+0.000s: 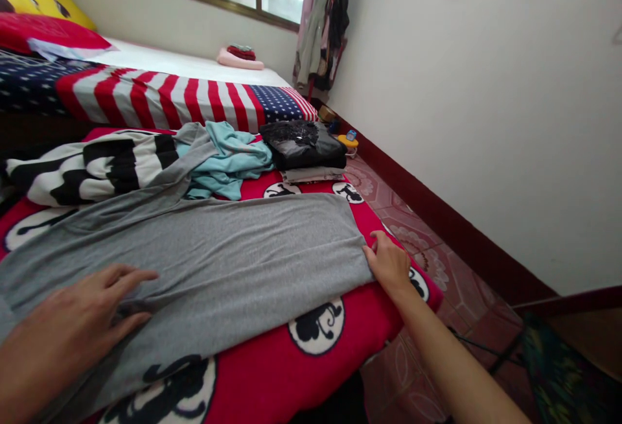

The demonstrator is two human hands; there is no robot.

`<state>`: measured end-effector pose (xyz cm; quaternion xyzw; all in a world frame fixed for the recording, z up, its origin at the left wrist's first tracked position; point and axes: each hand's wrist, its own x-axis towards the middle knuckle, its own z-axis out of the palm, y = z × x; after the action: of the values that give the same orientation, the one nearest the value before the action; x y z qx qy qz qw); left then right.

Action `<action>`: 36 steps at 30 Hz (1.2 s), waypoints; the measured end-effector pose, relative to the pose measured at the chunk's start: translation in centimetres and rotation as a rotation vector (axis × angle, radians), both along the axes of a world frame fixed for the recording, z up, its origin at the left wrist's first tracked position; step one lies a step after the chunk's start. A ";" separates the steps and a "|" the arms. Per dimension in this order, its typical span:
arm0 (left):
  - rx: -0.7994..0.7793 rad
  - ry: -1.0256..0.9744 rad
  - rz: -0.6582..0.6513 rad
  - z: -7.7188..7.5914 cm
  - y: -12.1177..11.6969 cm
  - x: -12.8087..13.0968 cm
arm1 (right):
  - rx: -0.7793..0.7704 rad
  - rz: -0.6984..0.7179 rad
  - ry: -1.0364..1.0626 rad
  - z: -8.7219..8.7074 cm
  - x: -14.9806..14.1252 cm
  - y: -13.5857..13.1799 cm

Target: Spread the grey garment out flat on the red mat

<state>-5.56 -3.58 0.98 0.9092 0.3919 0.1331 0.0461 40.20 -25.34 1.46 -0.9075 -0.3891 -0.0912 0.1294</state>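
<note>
A long grey cloth garment [204, 262] lies spread across a red bedcover [315, 327] with round black-and-white prints. My right hand [387, 263] grips the garment's edge at the bed's right side. My left hand [82, 310] rests on the grey fabric with its fingers apart, holding nothing. Beyond the grey garment lie a black-and-white striped garment [102, 168], a crumpled light blue garment [228, 158] and a folded black garment [304, 145] on a pale folded item [311, 174].
Past the red-covered bed stands a second bed with a flag-patterned cover [160, 96] and a folded pink item [240, 59]. A white wall [461, 106] runs along the right, above a patterned tile floor [413, 229]. Clothes [321, 28] hang in the far corner.
</note>
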 end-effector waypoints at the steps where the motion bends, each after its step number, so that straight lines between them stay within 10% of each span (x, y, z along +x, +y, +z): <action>1: 0.015 -0.017 -0.015 0.4 -0.9 1.2 | 0.024 0.030 -0.065 0.6 -0.9 0.3; 5: -0.134 -0.124 -0.244 0.5 -5.5 7.8 | 0.163 0.363 0.016 1.5 -7.3 2.6; 10: 0.017 -0.074 -0.450 -2.9 -8.8 13.3 | -0.056 0.821 0.215 -1.1 -14.5 4.1; 22: 0.001 -0.036 -0.372 -3.0 -9.6 13.0 | -0.090 0.237 -0.118 -3.2 -5.1 0.2; 25: -0.083 -0.061 -0.368 -2.5 -9.8 13.0 | -0.004 0.337 -0.149 -3.2 -8.4 1.8; 30: -0.163 -0.084 -0.345 -2.0 -9.8 12.7 | -0.032 0.903 -0.016 -4.5 -12.9 4.0; 36: -0.223 -0.079 -0.259 -2.0 -10.6 9.7 | 0.042 0.546 -0.113 -5.7 -7.3 5.3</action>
<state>4.19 -14.14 -1.06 0.9353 0.2819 0.1176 0.1787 32.87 -20.04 -4.25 -0.7595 -0.6240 -0.1112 0.1461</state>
